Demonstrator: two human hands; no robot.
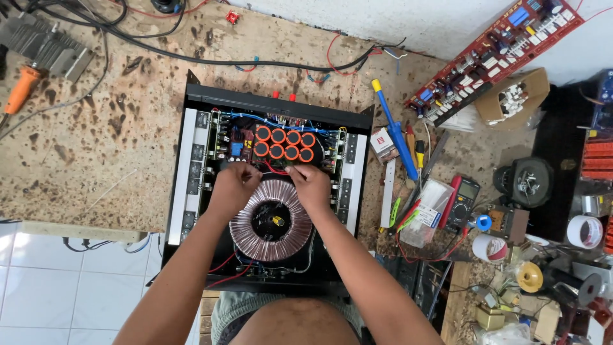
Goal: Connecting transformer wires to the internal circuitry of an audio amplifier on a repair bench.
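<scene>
An open black amplifier chassis (191, 96) lies on a worn, spotted workbench. Inside it sit a large copper-coloured ring transformer (246, 233) at the front and a cluster of several orange-topped capacitors (284, 144) behind it. My left hand (231, 186) and my right hand (310, 185) are both inside the chassis, just behind the transformer. Their fingertips pinch at red wires (273, 168) between them, in front of the capacitors. The exact grip is too small to make out.
A blue desoldering pump (396, 131), a small box (383, 144), screwdrivers and a multimeter (464, 199) lie right of the chassis. A long red circuit board (504, 54) leans at the back right. Tape rolls (584, 231) and cardboard box (514, 96) crowd the right. Black cables (159, 48) cross the back.
</scene>
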